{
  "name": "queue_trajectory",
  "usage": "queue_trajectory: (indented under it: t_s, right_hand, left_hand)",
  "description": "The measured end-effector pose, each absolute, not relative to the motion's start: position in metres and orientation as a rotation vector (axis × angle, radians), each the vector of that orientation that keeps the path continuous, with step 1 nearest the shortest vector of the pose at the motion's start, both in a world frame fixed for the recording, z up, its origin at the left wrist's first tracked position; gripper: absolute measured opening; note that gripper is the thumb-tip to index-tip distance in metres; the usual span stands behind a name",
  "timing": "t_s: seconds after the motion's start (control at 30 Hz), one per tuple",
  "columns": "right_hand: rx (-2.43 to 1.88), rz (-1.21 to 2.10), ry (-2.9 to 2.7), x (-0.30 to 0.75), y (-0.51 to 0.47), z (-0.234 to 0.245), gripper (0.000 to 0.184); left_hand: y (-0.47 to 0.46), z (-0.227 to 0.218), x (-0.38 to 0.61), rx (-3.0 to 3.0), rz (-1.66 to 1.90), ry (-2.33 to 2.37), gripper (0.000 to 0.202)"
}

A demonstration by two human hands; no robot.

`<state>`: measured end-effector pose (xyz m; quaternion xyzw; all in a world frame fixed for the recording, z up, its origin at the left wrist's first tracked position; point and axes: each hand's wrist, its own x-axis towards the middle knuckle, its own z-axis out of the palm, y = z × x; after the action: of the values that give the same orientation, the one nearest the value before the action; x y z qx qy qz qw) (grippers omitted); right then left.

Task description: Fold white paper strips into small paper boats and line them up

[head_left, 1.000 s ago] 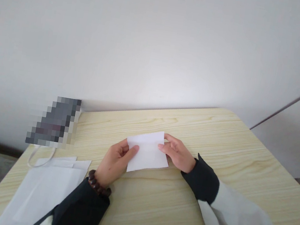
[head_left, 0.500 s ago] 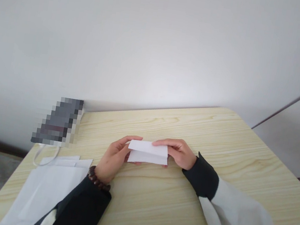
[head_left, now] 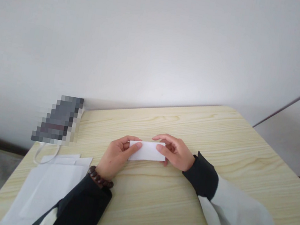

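Note:
A small folded sheet of white paper (head_left: pixel 147 152) is held level between both hands above the wooden table. My left hand (head_left: pixel 116 156) grips its left end, thumb on top and fingers behind and beneath. On the right end lies the thumb of my right hand (head_left: pixel 176 152); its index finger is lifted off past the far edge, and other fingers are below the paper, partly hidden. A dark bead bracelet (head_left: pixel 100 179) circles my left wrist.
Loose white sheets (head_left: pixel 48 187) lie on the table's (head_left: pixel 179 209) left side. Behind them is a blurred-out dark device (head_left: pixel 58 120) with a white cable (head_left: pixel 35 158). A white wall (head_left: pixel 161 45) rises along the far edge. Something striped shows at the right border.
The paper's raised upper flap is now folded down flat, making one narrow strip. Both thumbs have come onto its top face, and my right index finger has lifted off.

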<state>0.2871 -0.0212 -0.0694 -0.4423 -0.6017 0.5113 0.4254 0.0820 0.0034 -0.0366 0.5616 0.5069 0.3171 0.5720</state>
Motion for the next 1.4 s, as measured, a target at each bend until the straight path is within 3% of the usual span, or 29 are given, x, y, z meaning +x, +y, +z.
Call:
queue_trajectory:
  t_s: [0.4, 1.4]
  right_hand:
    - [-1.167, 1.226, -1.556, 0.2853, -0.0193, -0.0752, 0.031]
    - [-1.156, 1.204, -1.6, 0.2876, -0.0171, -0.0783, 0.029]
  left_hand:
    - [0.0051, -0.0374, 0.0823, 1.313, 0.754, 1.194, 0.041]
    - [0.0043, -0.0382, 0.081, 1.296, 0.747, 1.176, 0.04]
